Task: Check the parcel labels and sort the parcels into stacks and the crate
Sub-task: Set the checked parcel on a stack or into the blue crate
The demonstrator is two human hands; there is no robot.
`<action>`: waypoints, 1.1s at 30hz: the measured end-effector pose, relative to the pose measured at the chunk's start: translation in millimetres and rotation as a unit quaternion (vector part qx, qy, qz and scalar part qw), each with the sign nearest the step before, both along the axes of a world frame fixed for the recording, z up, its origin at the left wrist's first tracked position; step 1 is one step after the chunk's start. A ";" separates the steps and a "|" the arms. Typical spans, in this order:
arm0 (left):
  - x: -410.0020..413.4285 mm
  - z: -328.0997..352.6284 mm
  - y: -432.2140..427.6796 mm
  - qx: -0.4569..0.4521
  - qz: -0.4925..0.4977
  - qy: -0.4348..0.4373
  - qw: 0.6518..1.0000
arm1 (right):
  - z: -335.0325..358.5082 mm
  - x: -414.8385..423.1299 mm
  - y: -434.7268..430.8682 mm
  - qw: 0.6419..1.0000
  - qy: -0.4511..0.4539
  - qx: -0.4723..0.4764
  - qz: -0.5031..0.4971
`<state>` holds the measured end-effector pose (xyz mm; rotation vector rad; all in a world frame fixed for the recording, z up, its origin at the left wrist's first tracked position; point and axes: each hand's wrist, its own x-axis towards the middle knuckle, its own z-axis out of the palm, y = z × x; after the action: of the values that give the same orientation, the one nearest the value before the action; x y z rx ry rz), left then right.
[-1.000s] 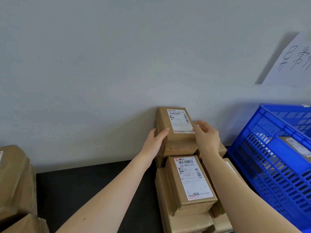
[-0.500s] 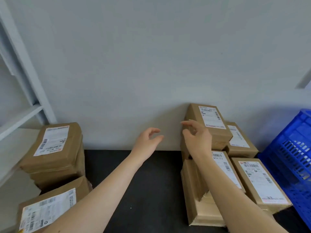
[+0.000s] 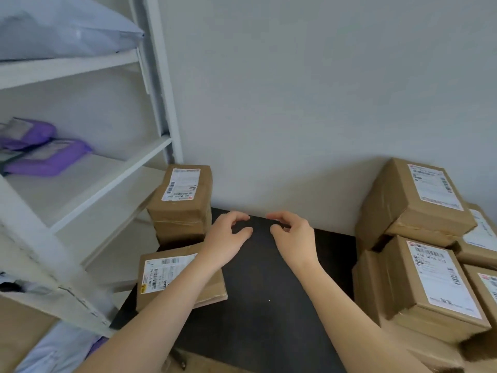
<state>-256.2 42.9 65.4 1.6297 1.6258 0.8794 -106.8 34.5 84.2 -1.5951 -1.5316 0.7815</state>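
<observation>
My left hand [image 3: 227, 236] and my right hand [image 3: 293, 235] hover side by side over the black tabletop [image 3: 269, 292], fingers loosely curled, holding nothing. At the left a stack of brown parcels [image 3: 181, 205] stands by the wall, its white label facing up. In front of it lies a flat brown parcel [image 3: 172, 275], partly hidden by my left forearm. At the right is a pile of labelled brown parcels, with the top parcel [image 3: 414, 200] against the wall and a lower parcel [image 3: 433, 281] nearer me. The crate is out of view.
A white metal shelf rack [image 3: 113, 179] stands at the left, holding purple mailer bags [image 3: 45, 157] and a pale blue bag [image 3: 59, 28]. The grey wall [image 3: 295, 90] closes off the back of the table.
Both hands let go of the top parcel on the right pile and moved left over the black tabletop. The view swung left, losing the blue crate and bringing in the shelf rack.
</observation>
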 end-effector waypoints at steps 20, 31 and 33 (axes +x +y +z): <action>-109.0 -85.5 -52.1 -0.151 0.150 0.259 0.942 | -70.0 -94.2 -7.3 0.966 -0.103 -0.170 0.163; -99.2 -90.4 -53.5 -0.105 0.054 0.273 0.955 | -88.0 -93.8 13.3 0.946 -0.238 -0.150 0.160; -94.5 -90.2 -52.9 -0.099 0.035 0.267 0.958 | -91.7 -88.9 14.7 0.939 -0.255 -0.170 0.154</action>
<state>-350.7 -10.0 -24.8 1.7666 2.0653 0.2947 -195.7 49.1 -7.4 -1.9432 -2.1489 0.8820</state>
